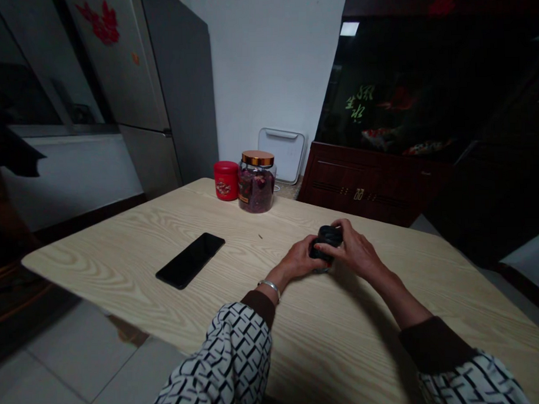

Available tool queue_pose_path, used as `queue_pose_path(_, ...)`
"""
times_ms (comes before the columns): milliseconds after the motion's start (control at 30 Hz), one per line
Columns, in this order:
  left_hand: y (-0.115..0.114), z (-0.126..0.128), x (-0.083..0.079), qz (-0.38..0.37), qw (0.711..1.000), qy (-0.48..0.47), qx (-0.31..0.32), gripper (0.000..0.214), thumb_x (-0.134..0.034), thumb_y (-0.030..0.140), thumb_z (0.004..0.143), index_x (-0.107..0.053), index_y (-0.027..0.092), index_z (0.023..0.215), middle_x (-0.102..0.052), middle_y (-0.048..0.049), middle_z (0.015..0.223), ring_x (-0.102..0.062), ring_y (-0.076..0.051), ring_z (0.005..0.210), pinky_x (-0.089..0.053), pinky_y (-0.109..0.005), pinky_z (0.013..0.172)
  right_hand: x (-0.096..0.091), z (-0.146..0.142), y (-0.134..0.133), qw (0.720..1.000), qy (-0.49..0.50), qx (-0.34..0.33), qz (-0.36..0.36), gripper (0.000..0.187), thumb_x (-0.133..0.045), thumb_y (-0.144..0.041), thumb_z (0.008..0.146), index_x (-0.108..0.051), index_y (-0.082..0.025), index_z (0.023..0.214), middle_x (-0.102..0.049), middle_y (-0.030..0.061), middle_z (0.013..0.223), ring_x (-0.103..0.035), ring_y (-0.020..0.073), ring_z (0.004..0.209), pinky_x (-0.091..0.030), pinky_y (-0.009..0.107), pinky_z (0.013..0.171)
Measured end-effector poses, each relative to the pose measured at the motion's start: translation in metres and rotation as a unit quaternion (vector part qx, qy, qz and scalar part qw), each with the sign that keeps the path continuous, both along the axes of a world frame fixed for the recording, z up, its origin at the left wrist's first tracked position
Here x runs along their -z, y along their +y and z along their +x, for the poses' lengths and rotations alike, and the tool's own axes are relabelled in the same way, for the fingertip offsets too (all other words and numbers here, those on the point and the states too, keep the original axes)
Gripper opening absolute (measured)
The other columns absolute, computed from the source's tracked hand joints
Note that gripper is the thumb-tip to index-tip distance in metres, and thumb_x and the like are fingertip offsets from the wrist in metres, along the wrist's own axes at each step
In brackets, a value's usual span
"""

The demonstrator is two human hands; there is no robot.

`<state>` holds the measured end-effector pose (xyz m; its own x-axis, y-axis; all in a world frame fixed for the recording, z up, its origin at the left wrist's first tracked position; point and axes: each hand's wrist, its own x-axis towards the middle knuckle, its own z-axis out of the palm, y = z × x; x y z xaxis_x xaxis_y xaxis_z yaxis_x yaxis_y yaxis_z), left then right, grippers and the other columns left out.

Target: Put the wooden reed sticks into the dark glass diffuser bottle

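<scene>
Black object [329, 236], right here over the pale wood counter [120, 242], fingers [328, 249] gripping it from both sides: left hand [300, 261] at its left, right hand [356, 249] at its right! A phone [191, 261] lies leftward; behind, red canister [227, 183] and glass jar [257, 192]; beyond, fridge [181, 81] and fish tank [402, 73].

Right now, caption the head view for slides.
Left hand and right hand grip a black object; smartphone on wood-grain table.

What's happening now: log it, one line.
left hand: grips black item; right hand: grips same item; phone: flat on table; jar: beside red tin
</scene>
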<state>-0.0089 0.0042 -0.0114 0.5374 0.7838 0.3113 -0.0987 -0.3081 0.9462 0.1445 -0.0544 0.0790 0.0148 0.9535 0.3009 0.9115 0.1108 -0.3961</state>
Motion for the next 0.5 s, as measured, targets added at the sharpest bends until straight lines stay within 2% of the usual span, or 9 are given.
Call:
queue_pose_path(100,0.002,0.002,0.003,-0.016,1.0,-0.012,0.013,0.07,-0.084,0.022,0.063,-0.056,0.013,0.126,-0.068,-0.0109,0.113,-0.063,-0.021,0.097,-0.049,-0.031,0.083,0.005,0.006,0.0,0.997,0.056,-0.048,-0.022,0.096,-0.072,-0.061,0.072,-0.029,-0.021,0.148,-0.058,0.0177,0.135,-0.062,0.0321,0.114,-0.048,0.047,0.095)
queue_pose_path(167,0.004,0.003,0.005,-0.019,0.999,-0.028,0.019,0.073,-0.085,0.022,0.062,-0.055,0.013,0.128,-0.067,-0.012,0.116,-0.062,-0.022,0.101,-0.048,-0.031,0.086,0.004,0.015,0.004,0.99,0.091,-0.106,-0.027,0.101,-0.073,-0.053,0.073,-0.02,-0.023,0.154,-0.043,0.0181,0.151,-0.052,0.0311,0.131,-0.043,0.047,0.105)
queue_pose_path(233,0.004,0.003,0.006,-0.017,0.999,-0.028,0.014,0.074,-0.086,0.024,0.062,-0.055,0.013,0.129,-0.067,-0.0121,0.116,-0.062,-0.022,0.103,-0.048,-0.032,0.087,-0.001,0.024,0.006,0.98,0.095,-0.167,-0.045,0.093,-0.07,-0.046,0.076,-0.024,-0.024,0.154,-0.036,0.0157,0.157,-0.042,0.0298,0.14,-0.038,0.046,0.11)
queue_pose_path(267,0.004,0.003,0.006,-0.014,1.0,-0.023,0.008,0.074,-0.086,0.024,0.062,-0.055,0.013,0.128,-0.067,-0.012,0.115,-0.062,-0.022,0.102,-0.048,-0.032,0.087,-0.005,0.027,0.007,0.976,0.09,-0.192,-0.054,0.085,-0.067,-0.044,0.078,-0.03,-0.024,0.152,-0.038,0.0143,0.157,-0.042,0.0294,0.141,-0.038,0.046,0.11)
queue_pose_path(333,0.003,0.001,0.004,-0.012,1.0,-0.011,0.002,0.073,-0.086,0.026,0.062,-0.056,0.013,0.128,-0.067,-0.0113,0.113,-0.062,-0.022,0.1,-0.048,-0.032,0.086,-0.013,0.031,0.007,0.971,0.079,-0.214,-0.065,0.07,-0.063,-0.043,0.082,-0.042,-0.024,0.146,-0.051,0.0124,0.147,-0.052,0.0285,0.132,-0.044,0.044,0.105)
queue_pose_path(367,0.003,0.0,0.002,-0.012,1.0,-0.009,0.003,0.072,-0.086,0.026,0.063,-0.056,0.013,0.127,-0.067,-0.0108,0.112,-0.062,-0.021,0.099,-0.048,-0.032,0.086,-0.018,0.031,0.006,0.975,0.067,-0.201,-0.071,0.066,-0.062,-0.045,0.083,-0.046,-0.024,0.143,-0.061,0.0118,0.136,-0.06,0.028,0.121,-0.048,0.042,0.098)
queue_pose_path(433,0.001,-0.001,0.0,-0.011,1.0,-0.006,0.007,0.069,-0.086,0.025,0.063,-0.057,0.013,0.125,-0.068,-0.0098,0.109,-0.062,-0.02,0.096,-0.047,-0.031,0.086,-0.025,0.029,0.003,0.989,0.012,-0.125,-0.082,0.064,-0.063,-0.055,0.083,-0.052,-0.023,0.137,-0.073,0.0099,0.106,-0.069,0.0278,0.095,-0.052,0.039,0.081)
queue_pose_path(500,0.001,-0.001,-0.001,-0.014,1.0,-0.003,0.009,0.069,-0.086,0.025,0.063,-0.058,0.013,0.124,-0.068,-0.0096,0.106,-0.063,-0.02,0.094,-0.048,-0.032,0.086,-0.029,0.027,-0.001,0.995,-0.067,-0.017,-0.078,0.062,-0.057,-0.067,0.083,-0.06,-0.023,0.127,-0.074,0.0088,0.084,-0.069,0.0297,0.081,-0.05,0.039,0.071)
